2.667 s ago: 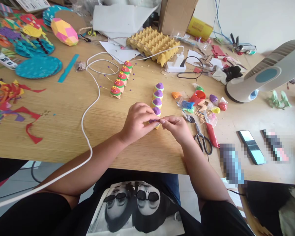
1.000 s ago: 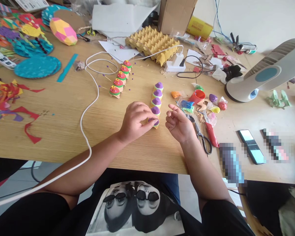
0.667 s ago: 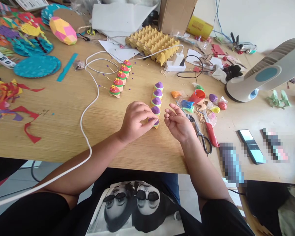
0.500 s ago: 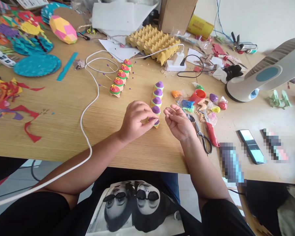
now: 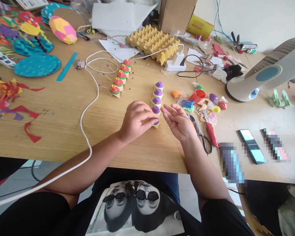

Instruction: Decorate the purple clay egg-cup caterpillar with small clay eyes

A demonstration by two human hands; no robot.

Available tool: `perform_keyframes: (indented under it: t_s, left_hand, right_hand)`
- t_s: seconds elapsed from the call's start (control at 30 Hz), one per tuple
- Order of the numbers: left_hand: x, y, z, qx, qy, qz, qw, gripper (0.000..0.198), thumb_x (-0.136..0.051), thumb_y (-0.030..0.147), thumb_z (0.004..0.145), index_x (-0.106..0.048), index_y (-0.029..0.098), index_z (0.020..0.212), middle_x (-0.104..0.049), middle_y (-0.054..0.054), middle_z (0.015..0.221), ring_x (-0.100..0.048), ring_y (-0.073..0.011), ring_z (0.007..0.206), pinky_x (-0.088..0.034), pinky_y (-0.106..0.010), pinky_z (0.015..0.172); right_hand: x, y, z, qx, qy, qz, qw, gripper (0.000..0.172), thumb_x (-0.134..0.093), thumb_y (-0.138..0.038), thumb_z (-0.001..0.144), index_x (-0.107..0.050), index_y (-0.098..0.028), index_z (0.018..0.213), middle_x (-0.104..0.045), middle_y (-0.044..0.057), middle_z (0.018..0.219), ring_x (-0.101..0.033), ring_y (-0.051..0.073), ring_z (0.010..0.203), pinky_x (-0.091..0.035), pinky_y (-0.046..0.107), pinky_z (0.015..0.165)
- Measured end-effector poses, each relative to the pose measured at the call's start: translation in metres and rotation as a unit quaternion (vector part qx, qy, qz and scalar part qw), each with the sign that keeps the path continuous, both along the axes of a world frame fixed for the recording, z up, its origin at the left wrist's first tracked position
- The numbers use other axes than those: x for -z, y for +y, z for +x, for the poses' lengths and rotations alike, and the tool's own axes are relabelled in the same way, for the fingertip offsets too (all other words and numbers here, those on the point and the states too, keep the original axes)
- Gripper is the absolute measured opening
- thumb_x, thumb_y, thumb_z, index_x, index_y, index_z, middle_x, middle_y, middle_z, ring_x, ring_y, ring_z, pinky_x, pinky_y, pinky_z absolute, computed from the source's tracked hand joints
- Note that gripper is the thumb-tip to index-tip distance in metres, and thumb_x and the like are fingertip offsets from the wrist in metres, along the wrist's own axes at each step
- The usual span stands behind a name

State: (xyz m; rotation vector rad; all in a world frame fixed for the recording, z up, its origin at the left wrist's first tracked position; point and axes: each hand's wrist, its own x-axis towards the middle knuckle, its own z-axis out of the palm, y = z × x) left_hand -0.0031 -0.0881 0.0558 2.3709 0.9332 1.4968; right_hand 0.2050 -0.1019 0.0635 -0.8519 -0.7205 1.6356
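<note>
A row of yellow egg-carton cups topped with purple clay (image 5: 157,97) lies on the wooden table (image 5: 64,131) in front of me. My left hand (image 5: 135,119) is closed around the nearest cup of that row, fingers pressed on its purple top. My right hand (image 5: 178,122) hovers just right of it, palm up, fingers spread and holding nothing. A second row of cups with red, green and yellow tops (image 5: 120,78) lies further left.
Scissors (image 5: 202,137) and a red-handled cutter (image 5: 211,132) lie right of my right hand, beside clay lumps in bags (image 5: 186,105) and a red cup (image 5: 198,96). A phone (image 5: 251,146), a white fan (image 5: 265,75), a yellow egg tray (image 5: 153,42) and a white cable (image 5: 88,101) are nearby.
My right hand has left the nearest cup, turned palm up and opened its fingers. My left hand has stayed on the cup.
</note>
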Motion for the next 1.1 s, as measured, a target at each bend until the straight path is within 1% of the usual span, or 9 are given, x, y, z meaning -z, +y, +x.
perform_keyframes:
  t_s: [0.1, 0.2, 0.3, 0.4, 0.47, 0.57, 0.7, 0.87, 1.1]
  left_hand:
    - [0.001, 0.0, 0.0, 0.004, -0.002, -0.007, 1.0, 0.004, -0.076, 0.026, 0.09, -0.077, 0.027, 0.094, -0.073, 0.0, 0.088, -0.064, -0.0189, 0.094, -0.05, -0.04, 0.092]
    - [0.002, 0.0, 0.0, 0.009, -0.002, -0.011, 1.0, 0.005, -0.076, 0.026, 0.09, -0.077, 0.028, 0.095, -0.073, 0.0, 0.088, -0.064, -0.0187, 0.095, -0.05, -0.04, 0.092]
    - [0.002, 0.0, 0.001, 0.009, 0.0, -0.02, 1.0, 0.004, -0.076, 0.027, 0.09, -0.078, 0.028, 0.094, -0.073, 0.0, 0.087, -0.064, -0.019, 0.095, -0.051, -0.04, 0.092]
    - [0.001, -0.001, 0.001, 0.011, 0.003, -0.023, 1.0, 0.003, -0.076, 0.027, 0.09, -0.078, 0.028, 0.092, -0.073, 0.0, 0.087, -0.064, -0.0189, 0.095, -0.052, -0.04, 0.091]
    - [0.0, -0.001, 0.001, 0.014, 0.003, -0.02, 1.0, 0.001, -0.076, 0.028, 0.09, -0.077, 0.028, 0.09, -0.073, 0.0, 0.086, -0.064, -0.0188, 0.094, -0.052, -0.04, 0.091]
    - [-0.001, -0.001, 0.001, 0.015, -0.001, -0.013, 1.0, 0.005, -0.076, 0.032, 0.09, -0.077, 0.028, 0.088, -0.072, 0.0, 0.084, -0.063, -0.0189, 0.093, -0.052, -0.039, 0.09]
    - [-0.001, -0.001, 0.0, 0.017, -0.005, 0.006, 1.0, 0.007, -0.077, 0.034, 0.089, -0.076, 0.028, 0.09, -0.072, 0.0, 0.084, -0.064, -0.0187, 0.093, -0.052, -0.038, 0.089]
    - [0.001, -0.002, 0.001, 0.012, 0.01, 0.024, 1.0, 0.005, -0.075, 0.031, 0.091, -0.076, 0.029, 0.095, -0.073, 0.0, 0.086, -0.064, -0.0189, 0.095, -0.051, -0.039, 0.09]
    - [0.001, -0.002, 0.001, -0.006, 0.02, 0.018, 1.0, 0.007, -0.075, 0.033, 0.091, -0.077, 0.029, 0.097, -0.073, 0.0, 0.086, -0.065, -0.0192, 0.095, -0.052, -0.039, 0.09]
  right_hand:
    - [-0.001, 0.001, 0.0, 0.01, -0.002, -0.007, 1.0, 0.043, -0.058, 0.004, 0.07, -0.063, -0.027, 0.099, -0.076, -0.003, 0.113, -0.072, 0.014, 0.115, -0.057, 0.03, 0.104]
    - [-0.002, 0.002, 0.001, 0.016, -0.009, -0.014, 1.0, 0.043, -0.057, 0.006, 0.068, -0.063, -0.027, 0.096, -0.075, -0.003, 0.112, -0.071, 0.013, 0.11, -0.061, 0.025, 0.089]
    - [-0.003, 0.002, 0.001, 0.017, -0.026, -0.018, 0.999, 0.039, -0.056, 0.005, 0.064, -0.063, -0.024, 0.089, -0.073, -0.002, 0.107, -0.07, 0.012, 0.098, -0.057, 0.02, 0.073]
    - [-0.005, 0.002, 0.002, 0.0, -0.045, -0.014, 0.999, 0.031, -0.056, 0.001, 0.064, -0.066, -0.021, 0.082, -0.072, 0.0, 0.093, -0.064, 0.01, 0.08, -0.051, 0.02, 0.064]
    - [-0.007, -0.001, 0.001, -0.035, -0.059, -0.01, 0.998, 0.023, -0.06, -0.006, 0.068, -0.07, -0.02, 0.083, -0.069, 0.001, 0.086, -0.058, 0.01, 0.071, -0.048, 0.021, 0.061]
    - [-0.007, -0.005, -0.002, -0.098, -0.099, -0.007, 0.99, 0.012, -0.072, -0.023, 0.077, -0.076, -0.017, 0.087, -0.065, 0.001, 0.077, -0.049, 0.01, 0.064, -0.041, 0.023, 0.057]
    - [-0.005, -0.009, -0.006, -0.149, -0.156, 0.013, 0.976, 0.03, -0.084, -0.044, 0.076, -0.076, -0.016, 0.086, -0.058, -0.001, 0.069, -0.038, 0.008, 0.059, -0.029, 0.024, 0.053]
    - [-0.004, -0.009, -0.007, -0.136, -0.161, 0.022, 0.977, 0.033, -0.088, -0.045, 0.072, -0.073, -0.017, 0.083, -0.054, -0.003, 0.065, -0.033, 0.007, 0.056, -0.022, 0.025, 0.051]
    - [-0.004, -0.009, -0.008, -0.133, -0.145, 0.022, 0.98, 0.032, -0.085, -0.046, 0.075, -0.072, -0.017, 0.082, -0.051, -0.004, 0.065, -0.03, 0.007, 0.055, -0.019, 0.025, 0.05]
